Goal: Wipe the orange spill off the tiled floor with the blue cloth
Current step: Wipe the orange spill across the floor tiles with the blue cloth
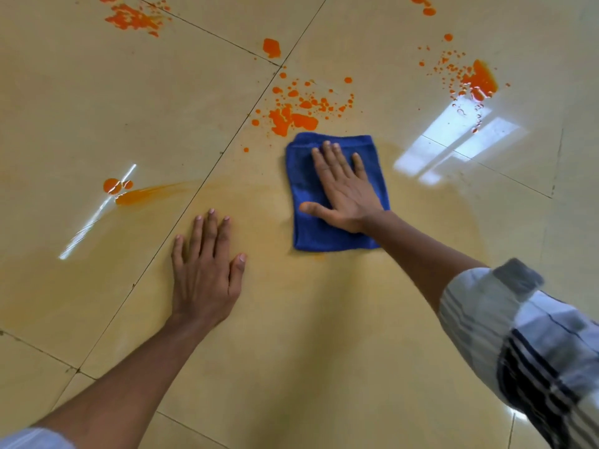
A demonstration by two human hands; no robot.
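a view looking down at a glossy beige tiled floor (308,351) and a person's two bare forearms. the right hand (343,189) lies flat, fingers straight and spread, pressing on the blue cloth (311,228). the cloth is folded into a thick rectangle of soft, towel-like fabric and sits on the floor near the middle of the view, just below the nearest cluster of orange spill (291,118). the left hand (207,270) is also open, palm flat on the bare tile to the left of the cloth, holding nothing, seemingly as a brace.

the job looks partly done. the floor around and below the cloth carries only a faint yellowish smear. much remains: bright orange blobs and droplets just beyond the cloth's far edge, a streaked patch (136,192) at the left, another puddle (479,81) at the upper right, and splashes (133,17) along the top edge.
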